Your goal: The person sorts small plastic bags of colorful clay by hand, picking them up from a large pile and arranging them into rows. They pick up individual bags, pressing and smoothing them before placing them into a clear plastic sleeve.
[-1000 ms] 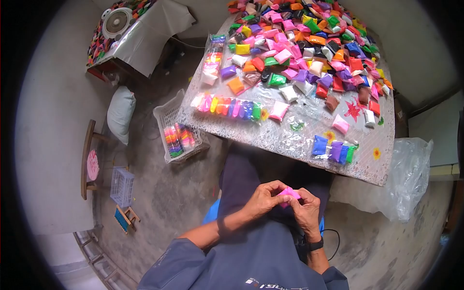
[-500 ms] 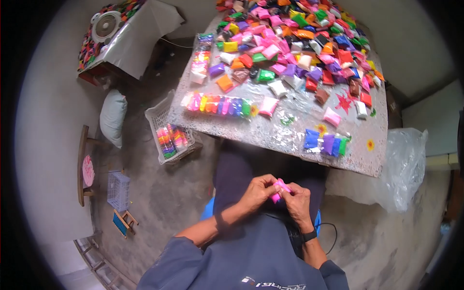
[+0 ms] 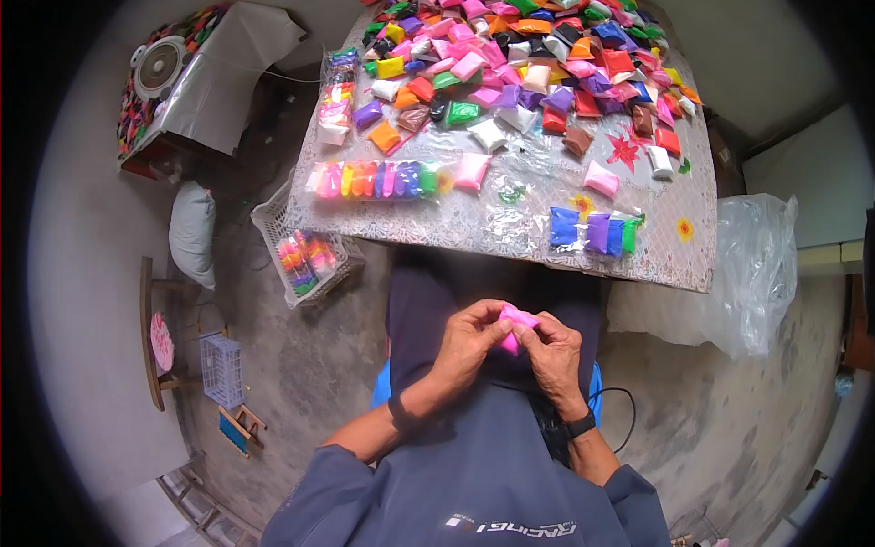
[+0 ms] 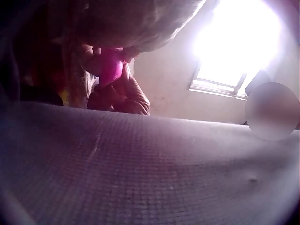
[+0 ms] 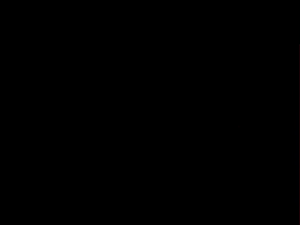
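Observation:
A small pink packet (image 3: pixel 519 317) is pinched between both hands above the lap, short of the table's front edge. My left hand (image 3: pixel 463 343) grips its left side with thumb and fingers. From the other side my right hand (image 3: pixel 552 356) holds it, thumb on top. In the left wrist view the pink packet (image 4: pixel 111 65) shows between the fingers, partly covered by them. The right wrist view is black. On the table (image 3: pixel 674 260) lie a clear bag with blue, purple and green packets (image 3: pixel 597 232) and a filled bag of many-coloured packets (image 3: pixel 375 180).
A large heap of coloured packets (image 3: pixel 538 77) covers the table's far part. Another filled bag (image 3: pixel 337 96) lies along its left edge. A white basket (image 3: pixel 273 223) with filled bags stands on the floor at left. Clear plastic sheeting (image 3: pixel 756 273) hangs at the table's right.
The head view has shifted, so the table appears farther left and higher. Both hands still hold the pink packet, which has turned between the fingers.

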Action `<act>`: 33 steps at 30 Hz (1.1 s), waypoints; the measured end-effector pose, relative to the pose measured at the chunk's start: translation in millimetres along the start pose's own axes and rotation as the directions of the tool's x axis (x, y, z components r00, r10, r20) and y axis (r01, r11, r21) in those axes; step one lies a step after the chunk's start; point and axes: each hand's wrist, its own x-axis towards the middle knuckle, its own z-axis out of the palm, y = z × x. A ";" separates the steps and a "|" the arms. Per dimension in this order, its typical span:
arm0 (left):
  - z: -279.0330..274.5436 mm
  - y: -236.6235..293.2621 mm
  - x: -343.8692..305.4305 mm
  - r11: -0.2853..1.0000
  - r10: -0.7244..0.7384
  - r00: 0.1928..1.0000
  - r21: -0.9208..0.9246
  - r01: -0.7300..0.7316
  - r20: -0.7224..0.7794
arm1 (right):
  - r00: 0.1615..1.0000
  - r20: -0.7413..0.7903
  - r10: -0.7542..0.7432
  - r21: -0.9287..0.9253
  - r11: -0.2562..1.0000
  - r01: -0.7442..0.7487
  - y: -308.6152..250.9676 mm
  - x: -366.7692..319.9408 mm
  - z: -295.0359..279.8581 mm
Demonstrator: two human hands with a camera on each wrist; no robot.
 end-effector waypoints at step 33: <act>-15.8 -13.1 16.3 0.994 -0.054 0.993 0.091 0.064 -0.110 | 0.998 -0.018 0.066 0.064 0.996 -0.065 28.6 5.2 5.3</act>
